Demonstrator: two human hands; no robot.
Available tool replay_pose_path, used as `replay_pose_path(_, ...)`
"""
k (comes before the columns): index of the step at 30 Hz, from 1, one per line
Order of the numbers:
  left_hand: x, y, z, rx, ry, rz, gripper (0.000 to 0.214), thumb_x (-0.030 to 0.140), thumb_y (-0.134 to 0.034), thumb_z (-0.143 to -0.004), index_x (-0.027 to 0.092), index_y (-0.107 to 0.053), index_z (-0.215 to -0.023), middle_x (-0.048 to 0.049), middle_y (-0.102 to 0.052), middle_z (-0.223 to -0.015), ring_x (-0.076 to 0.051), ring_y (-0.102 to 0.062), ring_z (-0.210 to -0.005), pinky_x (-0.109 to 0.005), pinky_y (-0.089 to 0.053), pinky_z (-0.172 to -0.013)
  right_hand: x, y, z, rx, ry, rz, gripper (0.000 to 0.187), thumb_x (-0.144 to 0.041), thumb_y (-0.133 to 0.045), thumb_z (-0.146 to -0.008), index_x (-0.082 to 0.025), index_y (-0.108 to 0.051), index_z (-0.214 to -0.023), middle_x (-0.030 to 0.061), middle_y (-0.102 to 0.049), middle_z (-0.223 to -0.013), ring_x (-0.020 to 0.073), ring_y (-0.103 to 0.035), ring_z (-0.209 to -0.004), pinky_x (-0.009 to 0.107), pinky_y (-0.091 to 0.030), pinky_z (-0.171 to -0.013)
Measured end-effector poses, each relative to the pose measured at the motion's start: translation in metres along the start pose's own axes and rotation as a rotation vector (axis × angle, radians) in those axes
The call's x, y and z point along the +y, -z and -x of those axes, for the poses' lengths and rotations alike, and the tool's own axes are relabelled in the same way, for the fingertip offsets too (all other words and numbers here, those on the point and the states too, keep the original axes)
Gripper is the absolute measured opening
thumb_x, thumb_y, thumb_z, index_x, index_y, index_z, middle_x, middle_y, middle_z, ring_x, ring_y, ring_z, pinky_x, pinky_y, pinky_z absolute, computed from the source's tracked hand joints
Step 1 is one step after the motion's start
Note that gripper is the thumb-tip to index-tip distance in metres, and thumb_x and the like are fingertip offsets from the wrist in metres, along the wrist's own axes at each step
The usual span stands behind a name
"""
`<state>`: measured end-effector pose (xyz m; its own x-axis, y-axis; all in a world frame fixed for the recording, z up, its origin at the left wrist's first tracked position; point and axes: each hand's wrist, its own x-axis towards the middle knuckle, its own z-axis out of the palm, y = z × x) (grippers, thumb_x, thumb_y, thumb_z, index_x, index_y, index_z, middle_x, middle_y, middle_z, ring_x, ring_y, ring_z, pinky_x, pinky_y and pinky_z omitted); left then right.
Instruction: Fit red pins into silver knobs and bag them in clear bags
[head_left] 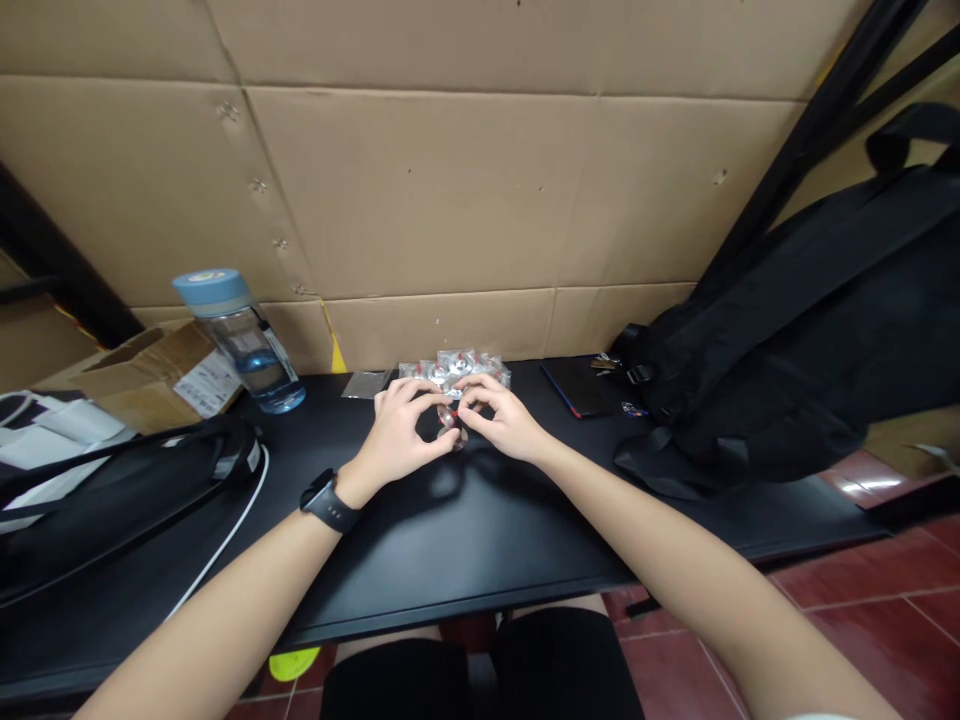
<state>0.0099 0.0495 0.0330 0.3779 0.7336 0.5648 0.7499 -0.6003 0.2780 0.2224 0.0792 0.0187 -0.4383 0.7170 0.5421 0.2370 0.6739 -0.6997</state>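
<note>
Over the black table, my left hand (401, 430) and my right hand (502, 418) meet with curled fingers. Between them is a small shiny round piece (448, 416) with a red part, perhaps clear or metallic; its exact kind is too small to tell. My left thumb and fingers pinch around it from the left. At the red part, the fingertips of my right hand close in from the other side. Just behind the hands lies a row of small clear packets (459, 364) holding shiny pieces with red bits. A flat clear bag (365, 385) lies left of them.
A blue-lidded water bottle (251, 345) and an open cardboard box (154, 375) stand at the left, near a black bag (135, 500) and white cable (232, 530). To the right are a dark flat notebook-like item (576, 388), keys (604, 362) and a black backpack (810, 330). Cardboard (450, 190) walls the back.
</note>
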Motion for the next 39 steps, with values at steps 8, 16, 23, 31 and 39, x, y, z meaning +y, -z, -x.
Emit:
replay_pose_path(8,-0.009,-0.004,0.001,-0.133,0.053,-0.025,0.036,0.040,-0.073,-0.080,0.031,-0.072,-0.114,-0.0057,-0.062,-0.129,-0.033,-0.047,-0.127,-0.051,-0.038,-0.102,0.005,0.005,-0.002,-0.003,0.059,0.110,0.007,-0.022,-0.064,-0.091,-0.021,-0.069,-0.086,0.0095,-0.060,-0.125,0.0233,-0.059,-0.119,0.039,-0.049,-0.096)
replay_pose_path(16,-0.007,-0.011,0.000,-0.179,0.129,0.167,0.021,0.044,-0.070,-0.086,0.033,-0.077,-0.103,-0.0034,-0.065,-0.128,-0.031,-0.050,-0.127,-0.054,-0.036,-0.108,0.002,0.004,-0.001,-0.023,0.099,0.160,0.009,-0.022,-0.066,-0.092,-0.021,-0.069,-0.084,0.0088,-0.061,-0.123,0.0241,-0.058,-0.122,0.044,-0.043,-0.108)
replay_pose_path(23,-0.010,-0.005,-0.003,-0.198,0.088,0.131,0.015,0.036,-0.066,-0.090,0.028,-0.078,-0.087,-0.0024,-0.075,-0.099,-0.024,-0.062,-0.106,-0.042,-0.038,-0.096,0.005,0.001,0.000,-0.089,0.098,0.181,0.009,-0.029,-0.062,-0.096,-0.022,-0.067,-0.095,0.0078,-0.064,-0.114,0.0212,-0.062,-0.106,0.036,-0.051,-0.092)
replay_pose_path(31,-0.020,0.014,-0.003,-0.128,-0.003,-0.103,0.017,0.028,-0.058,-0.093,0.027,-0.074,-0.086,-0.0025,-0.076,-0.087,-0.023,-0.065,-0.092,-0.043,-0.028,-0.090,0.015,-0.008,0.005,-0.263,0.048,0.427,0.018,-0.028,-0.061,-0.097,-0.023,-0.066,-0.114,0.0065,-0.067,-0.106,0.0214,-0.062,-0.101,0.035,-0.050,-0.090)
replay_pose_path(39,-0.025,0.008,-0.002,-0.156,0.047,-0.083,0.017,0.031,-0.056,-0.092,0.026,-0.072,-0.087,-0.0045,-0.076,-0.089,-0.024,-0.066,-0.093,-0.043,-0.029,-0.093,0.018,-0.014,0.001,-0.275,0.060,0.560,0.009,-0.019,-0.064,-0.094,-0.023,-0.072,-0.093,0.0046,-0.072,-0.092,0.0202,-0.065,-0.087,0.032,-0.049,-0.080)
